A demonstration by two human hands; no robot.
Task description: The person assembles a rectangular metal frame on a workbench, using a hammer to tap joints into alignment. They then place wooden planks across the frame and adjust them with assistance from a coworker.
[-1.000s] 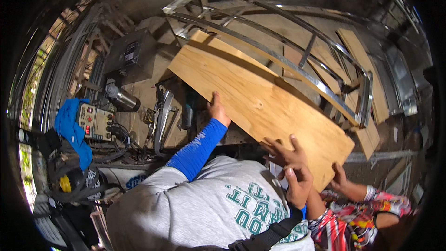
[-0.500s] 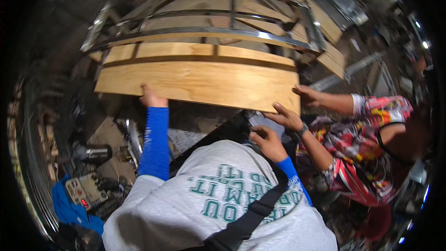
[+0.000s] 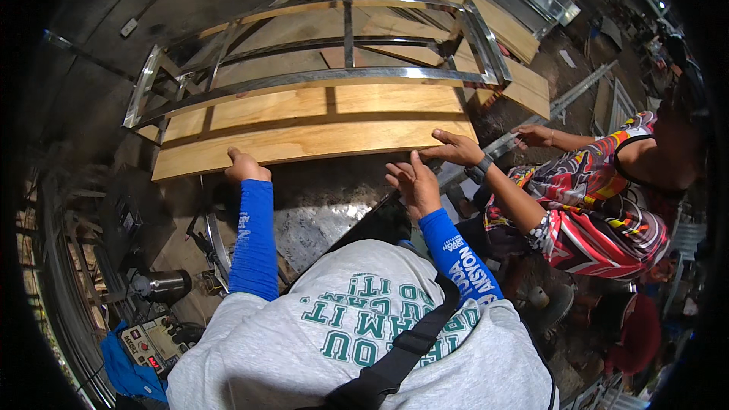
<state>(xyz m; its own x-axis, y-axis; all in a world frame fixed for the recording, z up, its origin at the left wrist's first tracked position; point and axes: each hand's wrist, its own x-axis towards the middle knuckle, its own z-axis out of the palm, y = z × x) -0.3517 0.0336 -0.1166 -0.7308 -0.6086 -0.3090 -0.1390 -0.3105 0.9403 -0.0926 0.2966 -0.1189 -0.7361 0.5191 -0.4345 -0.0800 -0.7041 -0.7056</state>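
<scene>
A long pale wooden board [image 3: 304,140] lies level in front of me, its far edge tucked beneath the rail of a shiny metal frame [image 3: 348,34]. My left hand [image 3: 247,165] grips the board's near edge left of its middle, thumb on top and fingers hidden below. Towards the right end, my right hand [image 3: 416,188] is open with fingers apart, its fingertips at or just short of the near edge. Beside it, a co-worker's hand [image 3: 459,149] rests on the board's right corner. The co-worker's other hand [image 3: 534,136] is off the board.
More planks [image 3: 471,7] lie beyond the frame at the far right. Long metal bars [image 3: 562,106] stretch along the right. A metal tumbler [image 3: 163,285] and a boxy machine with a lit display [image 3: 152,342] stand at lower left. The co-worker is close on my right.
The board has moved away from me, its far edge passing under the frame's rail. My right hand has risen to its near edge. One co-worker's hand has come off the board.
</scene>
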